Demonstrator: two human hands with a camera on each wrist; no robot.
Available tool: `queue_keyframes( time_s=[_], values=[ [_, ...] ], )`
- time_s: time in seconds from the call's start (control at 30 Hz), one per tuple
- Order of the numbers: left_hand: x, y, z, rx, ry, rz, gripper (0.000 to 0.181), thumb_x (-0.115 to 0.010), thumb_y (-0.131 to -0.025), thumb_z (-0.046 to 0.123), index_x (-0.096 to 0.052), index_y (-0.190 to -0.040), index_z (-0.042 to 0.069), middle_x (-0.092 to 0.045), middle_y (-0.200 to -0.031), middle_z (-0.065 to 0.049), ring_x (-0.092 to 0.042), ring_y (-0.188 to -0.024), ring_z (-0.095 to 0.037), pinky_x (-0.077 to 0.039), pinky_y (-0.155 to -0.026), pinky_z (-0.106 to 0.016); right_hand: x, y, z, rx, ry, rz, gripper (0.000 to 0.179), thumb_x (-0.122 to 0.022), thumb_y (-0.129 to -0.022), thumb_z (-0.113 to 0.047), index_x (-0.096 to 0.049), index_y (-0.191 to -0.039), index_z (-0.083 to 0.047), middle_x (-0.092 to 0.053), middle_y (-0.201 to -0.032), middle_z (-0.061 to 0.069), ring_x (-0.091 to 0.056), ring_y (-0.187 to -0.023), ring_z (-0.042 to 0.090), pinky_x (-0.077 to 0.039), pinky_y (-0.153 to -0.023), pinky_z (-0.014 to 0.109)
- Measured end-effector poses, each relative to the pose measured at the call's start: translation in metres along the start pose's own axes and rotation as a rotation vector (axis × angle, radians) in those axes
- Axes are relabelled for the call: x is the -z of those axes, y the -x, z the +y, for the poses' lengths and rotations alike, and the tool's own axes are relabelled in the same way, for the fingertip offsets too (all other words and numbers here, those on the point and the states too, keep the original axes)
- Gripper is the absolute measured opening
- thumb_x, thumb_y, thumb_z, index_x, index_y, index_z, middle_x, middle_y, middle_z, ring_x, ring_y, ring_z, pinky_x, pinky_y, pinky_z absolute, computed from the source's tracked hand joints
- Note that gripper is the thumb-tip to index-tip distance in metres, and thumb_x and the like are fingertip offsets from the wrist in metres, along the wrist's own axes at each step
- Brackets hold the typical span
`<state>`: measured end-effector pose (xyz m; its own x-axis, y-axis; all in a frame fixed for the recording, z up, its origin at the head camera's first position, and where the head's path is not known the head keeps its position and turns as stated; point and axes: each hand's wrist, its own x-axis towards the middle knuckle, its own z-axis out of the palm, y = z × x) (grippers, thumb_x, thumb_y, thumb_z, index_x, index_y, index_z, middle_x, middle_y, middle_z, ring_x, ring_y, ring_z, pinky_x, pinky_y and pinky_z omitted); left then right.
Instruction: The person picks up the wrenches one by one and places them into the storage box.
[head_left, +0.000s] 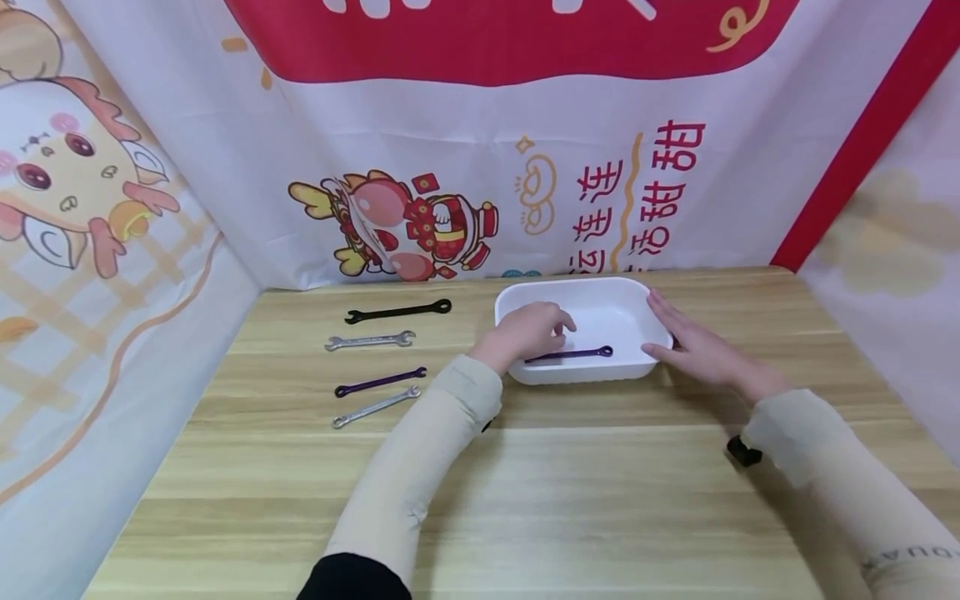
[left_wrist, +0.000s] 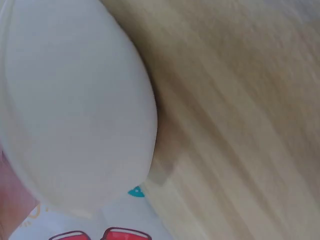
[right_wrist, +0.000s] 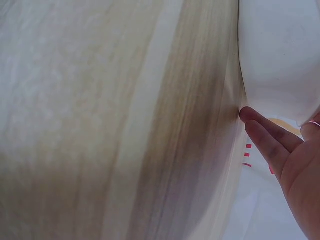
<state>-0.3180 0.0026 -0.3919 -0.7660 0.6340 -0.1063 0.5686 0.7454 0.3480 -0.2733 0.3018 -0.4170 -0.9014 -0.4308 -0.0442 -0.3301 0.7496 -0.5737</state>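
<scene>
Over the inside of a white plastic basin [head_left: 600, 379], my left hand [head_left: 534, 330] hangs with fingers bent downward; nothing shows between them. A dark purple combination wrench [head_left: 576, 354] lies in the basin, its left end close by that hand. My right hand [head_left: 701, 346] holds the basin's right end, thumb over the rim and fingers along the outer wall. In the right wrist view, two fairly straight fingers [right_wrist: 272, 142] reach under the basin's side. The left wrist view shows mostly the basin's outer wall [left_wrist: 80, 100], and the left fingers are hidden there.
Left of the basin, a column of wrenches lies on the wood-grain table [head_left: 570, 500]: a black one [head_left: 397, 312], a silver open-ended one [head_left: 371, 341], a purple one [head_left: 381, 382] and another silver one [head_left: 377, 407]. Printed cloth [head_left: 450, 117] hangs behind and at both sides.
</scene>
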Motion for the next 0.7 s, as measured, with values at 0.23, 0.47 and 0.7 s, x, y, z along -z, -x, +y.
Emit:
queue_keyframes(
  time_s=[0.23, 0.47, 0.7],
  values=[
    [0.01, 0.012, -0.004, -0.05, -0.044, 0.073, 0.029, -0.065, -0.099, 0.016, -0.073, -0.126, 0.012, -0.07, -0.122, -0.002, -0.061, -0.116, -0.017, -0.045, -0.103, -0.03, -0.002, 0.0, 0.002, -0.022, 0.002, -0.009, 0.091, -0.06, -0.103, -0.041, 0.001, -0.165, -0.014, 0.01, -0.17, 0.002, -0.004, -0.154, 0.043, -0.012, -0.119, 0.063],
    [0.023, 0.026, -0.011, -0.07, -0.03, 0.096, 0.029, -0.064, -0.1, 0.015, -0.072, -0.127, 0.009, -0.069, -0.121, -0.005, -0.061, -0.117, -0.02, -0.046, -0.104, -0.033, 0.003, -0.002, 0.002, -0.048, 0.014, -0.03, 0.092, -0.059, -0.103, -0.04, 0.005, -0.164, -0.017, 0.014, -0.169, -0.001, 0.0, -0.154, 0.04, -0.01, -0.12, 0.062],
    [0.024, 0.043, -0.029, -0.059, -0.015, 0.158, 0.029, -0.064, -0.101, 0.016, -0.072, -0.128, 0.009, -0.068, -0.127, -0.006, -0.059, -0.122, -0.021, -0.044, -0.108, -0.035, 0.003, -0.008, 0.002, -0.03, 0.028, -0.041, 0.091, -0.059, -0.103, -0.04, 0.004, -0.164, -0.013, 0.014, -0.17, 0.001, 0.0, -0.154, 0.04, -0.01, -0.121, 0.06]
  ],
)
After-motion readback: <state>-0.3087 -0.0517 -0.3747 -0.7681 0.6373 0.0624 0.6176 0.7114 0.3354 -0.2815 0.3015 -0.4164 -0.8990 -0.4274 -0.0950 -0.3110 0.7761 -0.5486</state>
